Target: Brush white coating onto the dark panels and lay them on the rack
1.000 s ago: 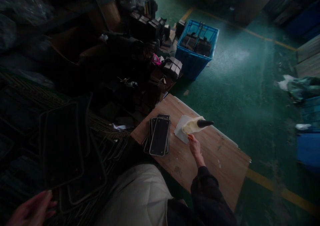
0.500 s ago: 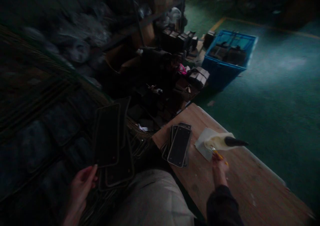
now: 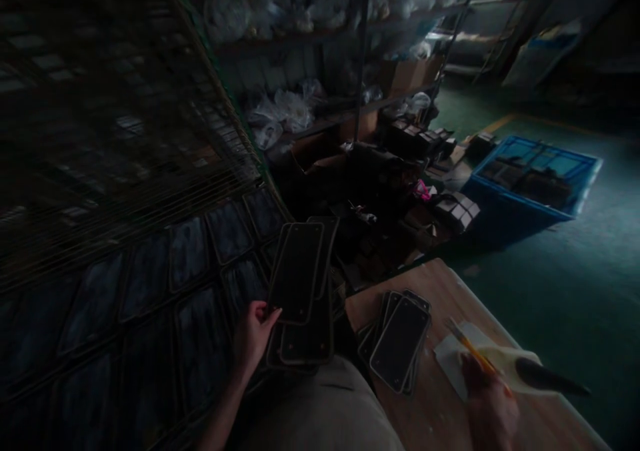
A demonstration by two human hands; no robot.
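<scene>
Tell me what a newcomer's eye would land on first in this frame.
The blue crate at the right, on the green floor, is the one bright colour in a dim room. At centre the left hand pinches a dark panel with a pale rim, and a fanned stack of panels lies on the wooden table. At the lower right the right hand holds a yellow-handled brush.

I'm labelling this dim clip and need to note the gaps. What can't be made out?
Head view:
- Right hand: lower part cut off by the bottom edge; it holds a brush.
- Stack behind the dark panel in the left hand: overlap hides how many.
- Blue crate contents: too dark.
- Wire rack at left: blurred, dark.
</scene>
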